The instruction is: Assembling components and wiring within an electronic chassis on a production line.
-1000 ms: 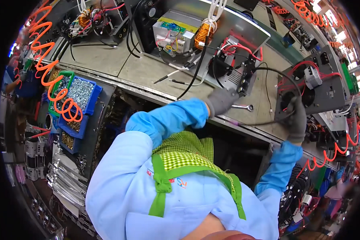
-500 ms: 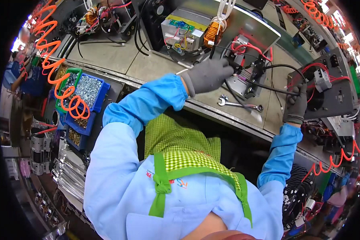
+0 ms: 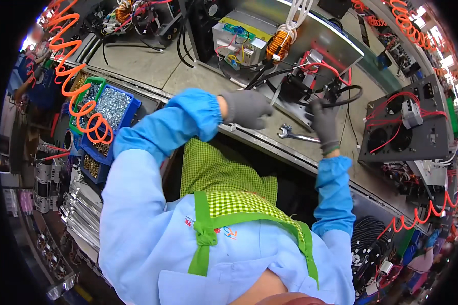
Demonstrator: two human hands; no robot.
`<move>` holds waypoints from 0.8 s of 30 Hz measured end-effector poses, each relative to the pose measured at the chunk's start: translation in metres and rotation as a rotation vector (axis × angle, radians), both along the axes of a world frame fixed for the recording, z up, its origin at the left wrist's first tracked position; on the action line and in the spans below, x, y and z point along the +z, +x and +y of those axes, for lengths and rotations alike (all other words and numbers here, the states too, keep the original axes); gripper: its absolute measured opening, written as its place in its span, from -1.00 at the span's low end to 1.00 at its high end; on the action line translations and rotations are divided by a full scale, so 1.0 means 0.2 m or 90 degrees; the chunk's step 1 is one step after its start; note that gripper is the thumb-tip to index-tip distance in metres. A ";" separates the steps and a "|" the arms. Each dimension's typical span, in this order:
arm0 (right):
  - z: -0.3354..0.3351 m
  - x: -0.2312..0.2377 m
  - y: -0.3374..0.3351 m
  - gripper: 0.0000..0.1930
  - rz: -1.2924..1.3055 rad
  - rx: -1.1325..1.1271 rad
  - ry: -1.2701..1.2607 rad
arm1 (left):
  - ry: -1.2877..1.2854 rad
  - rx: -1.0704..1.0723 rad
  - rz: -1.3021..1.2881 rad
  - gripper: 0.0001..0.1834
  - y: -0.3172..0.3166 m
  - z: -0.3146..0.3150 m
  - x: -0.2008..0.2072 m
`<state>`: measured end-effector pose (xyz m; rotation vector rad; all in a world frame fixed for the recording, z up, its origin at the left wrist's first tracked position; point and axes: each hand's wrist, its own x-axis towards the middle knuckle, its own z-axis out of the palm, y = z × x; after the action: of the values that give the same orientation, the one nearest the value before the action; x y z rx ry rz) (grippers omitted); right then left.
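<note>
My left hand, in a grey glove, hovers over the bench's front edge. Its fingers are slightly blurred, loosely apart, with nothing visible between them. My right hand, gloved too, reaches up to the front of an open metal chassis. Its fingertips close on a black cable that loops out to the right; the exact grip is partly hidden. Inside the chassis sit a copper-wound coil with white leads, a boxed circuit board and red wires. A wrench lies between my hands.
Blue and green bins of small metal fasteners stand at the left. An orange coiled hose hangs beside them. At the right stands a dark panel with fans and red wires. Another wired assembly sits at the back left.
My left hand has drawn back from the chassis toward the bench edge. My right hand has moved left from the dark panel to the chassis front, and the black cable now curls into a tighter loop.
</note>
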<state>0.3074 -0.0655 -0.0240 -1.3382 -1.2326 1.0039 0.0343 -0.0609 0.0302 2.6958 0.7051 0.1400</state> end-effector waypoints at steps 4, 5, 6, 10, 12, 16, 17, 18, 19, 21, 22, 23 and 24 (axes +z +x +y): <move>0.16 -0.27 -0.06 -0.70 -0.877 0.252 0.101 | -0.012 0.203 -0.180 -0.61 0.38 0.05 0.08; 0.19 -0.30 -0.08 -0.70 -0.882 0.243 0.112 | -0.008 0.235 -0.140 -0.62 0.46 0.07 0.09; 0.17 -0.37 -0.04 -0.69 -0.797 0.175 0.146 | -0.007 0.252 -0.105 -0.63 0.56 0.08 0.09; 0.10 -0.39 -0.03 -0.63 -0.661 0.210 0.200 | 0.044 0.225 -0.133 -0.65 0.66 0.16 -0.14; -0.10 0.17 -0.09 -0.63 -0.581 0.337 -0.179 | 0.028 0.180 -0.081 -0.72 0.56 0.15 -0.10; -0.10 0.66 0.03 -0.72 -0.469 0.344 0.162 | 0.061 0.187 0.025 -0.81 0.54 0.28 -0.32; -0.02 0.78 -0.01 -0.75 -0.433 0.295 0.175 | 0.064 0.192 0.025 -0.81 0.52 0.29 -0.40; 0.06 0.86 -0.06 -0.73 -0.480 0.176 0.311 | 0.061 0.212 0.040 -0.81 0.52 0.32 -0.46; 0.17 0.95 -0.09 -0.64 -0.599 0.112 0.350 | 0.061 0.229 0.056 -0.80 0.52 0.35 -0.48; 0.45 1.03 -0.05 -0.53 -0.885 -0.024 0.403 | 0.061 0.211 -0.006 -0.73 0.48 0.28 -0.39; 0.61 1.05 -0.04 -0.50 -0.909 -0.047 0.441 | 0.068 0.210 -0.074 -0.67 0.44 0.21 -0.33; 0.75 1.07 -0.03 -0.46 -0.938 -0.072 0.473 | 0.066 0.201 -0.074 -0.67 0.42 0.15 -0.29; 0.87 1.11 -0.08 -0.47 -0.962 -0.117 0.512 | 0.037 0.210 -0.091 -0.63 0.39 0.10 -0.25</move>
<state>0.2922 0.1084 0.1976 -1.3839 -2.1380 -0.8866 0.1120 -0.0409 -0.0205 2.5695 1.1092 0.4366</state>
